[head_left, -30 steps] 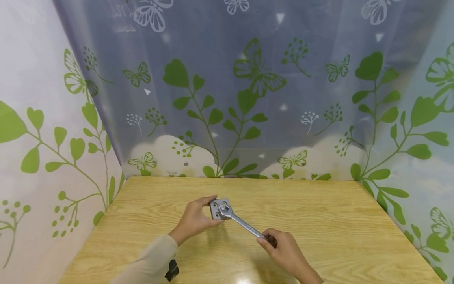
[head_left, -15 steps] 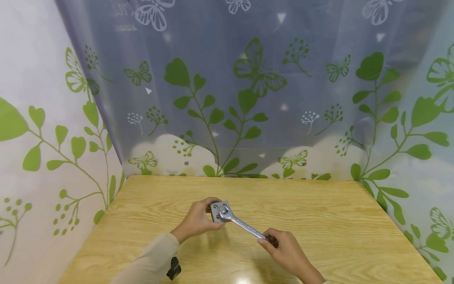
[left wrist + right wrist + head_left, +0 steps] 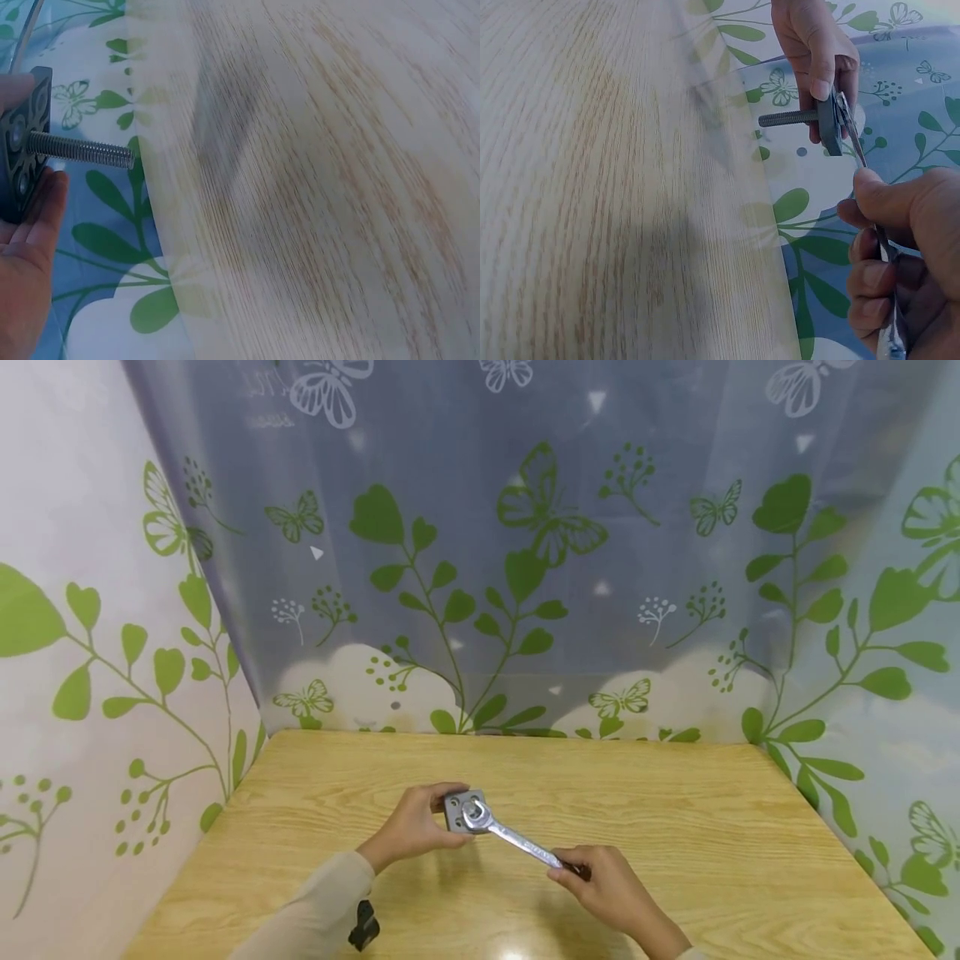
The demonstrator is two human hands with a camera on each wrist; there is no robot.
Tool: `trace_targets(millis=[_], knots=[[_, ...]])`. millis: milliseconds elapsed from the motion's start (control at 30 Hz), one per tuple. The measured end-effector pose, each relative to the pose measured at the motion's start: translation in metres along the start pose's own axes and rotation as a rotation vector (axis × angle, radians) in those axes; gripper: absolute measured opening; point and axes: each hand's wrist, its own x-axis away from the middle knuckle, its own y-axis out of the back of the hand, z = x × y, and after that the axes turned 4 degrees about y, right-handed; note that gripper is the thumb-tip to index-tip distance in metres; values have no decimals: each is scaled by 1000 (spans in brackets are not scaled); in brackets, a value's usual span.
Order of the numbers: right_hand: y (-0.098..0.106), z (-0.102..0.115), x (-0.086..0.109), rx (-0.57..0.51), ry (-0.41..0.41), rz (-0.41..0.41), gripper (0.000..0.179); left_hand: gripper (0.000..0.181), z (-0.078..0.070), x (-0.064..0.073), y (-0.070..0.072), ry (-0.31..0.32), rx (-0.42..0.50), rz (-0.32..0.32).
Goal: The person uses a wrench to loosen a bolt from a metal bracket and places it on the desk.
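My left hand grips a square grey metal plate by its edges, thumb below and fingers above. The plate has several holes. A long threaded bolt sticks out from its far side, seen in both wrist views. My right hand holds a silver wrench near its handle end, with thumb and curled fingers around the shaft. The wrench's head lies against the plate's near face, over the bolt's head, which it partly hides. Plate and wrench are held up above the wooden table.
A small black object shows beside the left sleeve. Hanging sheets printed with green leaves and butterflies stand behind the table and at both sides. The table's back edge meets the rear sheet.
The left hand and plate have come slightly down and nearer. The wrench's head has dropped with them, so its shaft slopes a little less. Both hands keep their holds.
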Motion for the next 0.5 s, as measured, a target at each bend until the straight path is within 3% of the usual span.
trace_targets(millis=[333, 500], knots=[[-2, -6, -4, -30, -23, 20, 39, 65, 0, 0, 4, -55, -19, 58], [-8, -7, -2, -6, -42, -41, 37, 66, -4, -2, 2, -71, -69, 69]])
